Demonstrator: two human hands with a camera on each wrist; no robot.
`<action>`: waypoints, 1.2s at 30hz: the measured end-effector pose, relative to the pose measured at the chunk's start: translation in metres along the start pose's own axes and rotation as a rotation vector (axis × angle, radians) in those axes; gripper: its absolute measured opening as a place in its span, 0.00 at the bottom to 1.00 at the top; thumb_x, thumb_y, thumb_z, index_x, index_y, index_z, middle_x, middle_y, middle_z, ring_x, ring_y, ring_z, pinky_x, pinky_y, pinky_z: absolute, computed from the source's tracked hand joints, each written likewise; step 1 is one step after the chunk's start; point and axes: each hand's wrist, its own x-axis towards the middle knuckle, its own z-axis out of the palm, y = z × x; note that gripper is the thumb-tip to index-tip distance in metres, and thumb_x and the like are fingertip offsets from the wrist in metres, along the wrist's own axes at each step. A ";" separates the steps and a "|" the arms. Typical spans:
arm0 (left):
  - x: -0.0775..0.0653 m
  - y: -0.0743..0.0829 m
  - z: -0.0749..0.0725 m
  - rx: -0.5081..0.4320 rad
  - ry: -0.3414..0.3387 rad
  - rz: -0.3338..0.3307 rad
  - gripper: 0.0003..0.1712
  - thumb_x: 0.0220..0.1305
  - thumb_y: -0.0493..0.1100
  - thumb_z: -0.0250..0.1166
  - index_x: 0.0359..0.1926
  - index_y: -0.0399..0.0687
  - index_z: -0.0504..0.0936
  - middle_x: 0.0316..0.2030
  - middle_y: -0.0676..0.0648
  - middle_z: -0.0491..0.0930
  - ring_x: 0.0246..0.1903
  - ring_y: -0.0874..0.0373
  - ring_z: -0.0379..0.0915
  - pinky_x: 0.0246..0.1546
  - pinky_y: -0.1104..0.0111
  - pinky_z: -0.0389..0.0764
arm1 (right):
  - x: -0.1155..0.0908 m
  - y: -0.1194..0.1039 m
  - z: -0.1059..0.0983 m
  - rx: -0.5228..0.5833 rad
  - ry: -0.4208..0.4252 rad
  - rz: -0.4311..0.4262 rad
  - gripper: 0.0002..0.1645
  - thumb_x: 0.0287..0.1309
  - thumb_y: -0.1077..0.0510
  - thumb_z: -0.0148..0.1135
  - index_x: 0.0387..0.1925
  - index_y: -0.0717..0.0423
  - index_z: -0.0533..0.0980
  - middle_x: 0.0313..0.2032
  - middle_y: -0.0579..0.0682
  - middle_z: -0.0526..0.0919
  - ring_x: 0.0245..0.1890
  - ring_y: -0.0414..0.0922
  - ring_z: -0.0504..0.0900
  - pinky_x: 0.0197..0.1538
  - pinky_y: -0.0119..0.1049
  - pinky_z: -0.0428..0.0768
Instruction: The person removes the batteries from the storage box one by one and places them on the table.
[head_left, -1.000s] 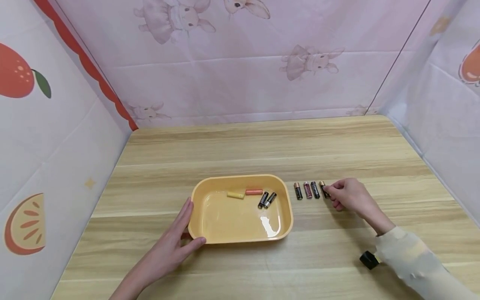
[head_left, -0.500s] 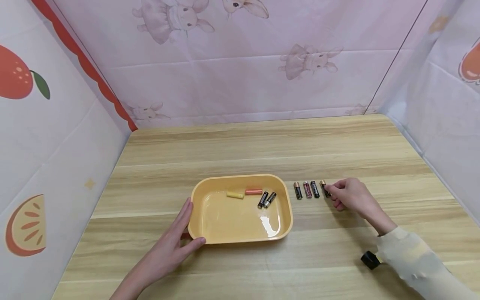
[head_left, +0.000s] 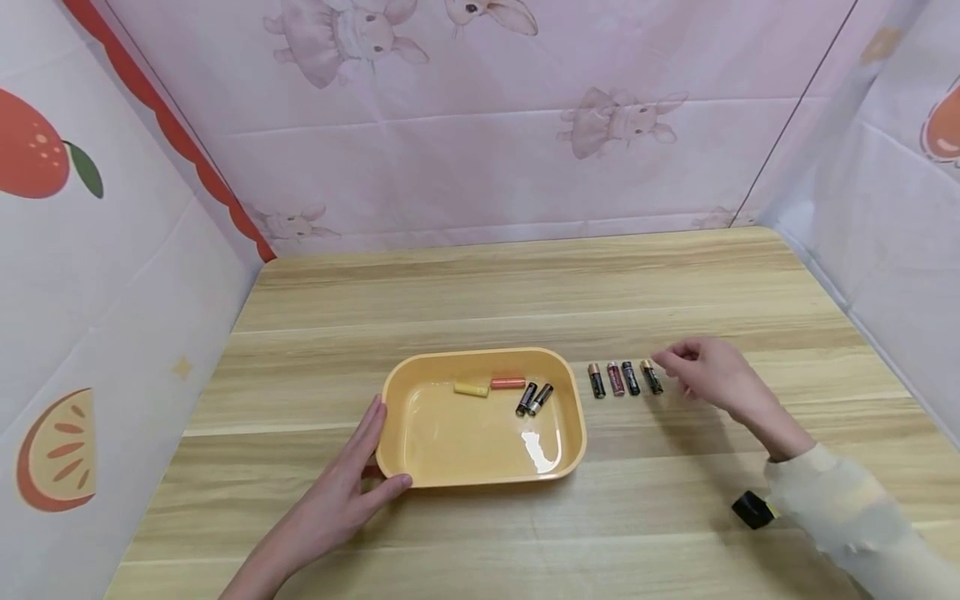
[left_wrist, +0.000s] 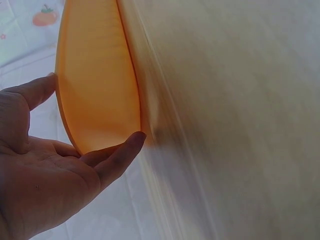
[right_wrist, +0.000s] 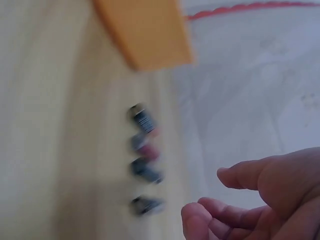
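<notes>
While left hand point(head_left: 337, 493), fingers wide, is touching yellow tray point(head_left: 450, 437), right hand point(head_left: 708, 372), fingers narrow, is hovering beside 4 batteries point(head_left: 616, 379).

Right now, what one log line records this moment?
left hand: touching tray | right hand: empty, beside battery row | row: four on table | inside tray: yellow battery, orange battery, two dark batteries

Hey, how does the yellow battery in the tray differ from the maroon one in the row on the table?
The yellow battery lies inside the tray; the maroon battery lies on the table. The yellow one looks almost wholly yellow; the maroon one has a paler far end. The yellow one points roughly left to right, the maroon one roughly front to back. Both lie on their sides.
</notes>
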 end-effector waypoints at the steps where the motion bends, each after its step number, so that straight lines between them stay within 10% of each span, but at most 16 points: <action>1: 0.000 0.000 0.000 0.002 0.000 0.001 0.56 0.72 0.50 0.68 0.82 0.39 0.41 0.82 0.42 0.33 0.60 0.48 0.74 0.56 0.59 0.81 | 0.000 -0.007 -0.003 0.003 -0.002 -0.020 0.27 0.78 0.46 0.56 0.51 0.70 0.79 0.30 0.55 0.83 0.28 0.49 0.81 0.30 0.38 0.81; 10: 0.000 0.000 0.000 0.001 0.000 -0.012 0.56 0.71 0.50 0.69 0.82 0.39 0.41 0.82 0.42 0.32 0.65 0.43 0.70 0.56 0.61 0.81 | 0.008 -0.082 -0.003 0.079 -0.078 -0.200 0.20 0.75 0.51 0.61 0.54 0.65 0.81 0.38 0.54 0.86 0.34 0.50 0.84 0.40 0.39 0.87; 20: -0.001 0.001 0.000 0.008 0.009 0.001 0.56 0.71 0.51 0.69 0.82 0.37 0.42 0.82 0.41 0.34 0.67 0.43 0.66 0.56 0.61 0.81 | 0.038 -0.146 0.053 0.135 -0.214 -0.359 0.11 0.70 0.63 0.64 0.49 0.66 0.83 0.35 0.54 0.86 0.34 0.50 0.85 0.39 0.43 0.88; 29: 0.000 0.001 0.002 -0.005 0.004 -0.018 0.55 0.71 0.49 0.69 0.82 0.39 0.42 0.82 0.41 0.34 0.67 0.42 0.66 0.57 0.62 0.81 | 0.056 -0.168 0.104 -0.073 -0.357 -0.422 0.09 0.68 0.65 0.64 0.42 0.66 0.87 0.33 0.57 0.89 0.23 0.43 0.83 0.32 0.31 0.83; 36: 0.000 0.000 0.002 -0.007 0.001 -0.040 0.56 0.71 0.49 0.69 0.83 0.40 0.42 0.82 0.42 0.33 0.64 0.43 0.70 0.57 0.63 0.81 | 0.061 -0.166 0.135 -0.200 -0.369 -0.512 0.21 0.65 0.70 0.60 0.15 0.61 0.79 0.13 0.49 0.77 0.11 0.34 0.68 0.20 0.24 0.67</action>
